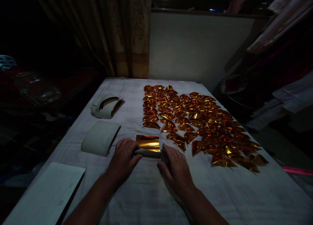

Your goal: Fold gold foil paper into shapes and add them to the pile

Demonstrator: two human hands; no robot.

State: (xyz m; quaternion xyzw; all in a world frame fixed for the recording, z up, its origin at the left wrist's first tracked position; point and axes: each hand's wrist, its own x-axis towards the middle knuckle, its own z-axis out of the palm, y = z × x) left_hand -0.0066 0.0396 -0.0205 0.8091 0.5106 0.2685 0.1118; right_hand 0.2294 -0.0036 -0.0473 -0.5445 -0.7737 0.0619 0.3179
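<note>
A dim room with a curtain [127, 36] and a pale wall behind holds a worktop [151, 192] spread with white cloth. At its near left corner lies a flat sheet of paper [49, 192]. Beyond it sit a white stack [100, 137] and, farther back, a curled white stack with gold edges [106, 105]. The left hand [124, 158] lies palm down, forearm angled in from below, its grip pinching the left end of a gold foil sheet [148, 142] that lies flat on the cloth between both hands. The right hand [174, 168], also palm down, has its grip pressed on the sheet's right end. To the right, well apart, rows of folded gold foil pieces [202, 124] cover the cloth.
</note>
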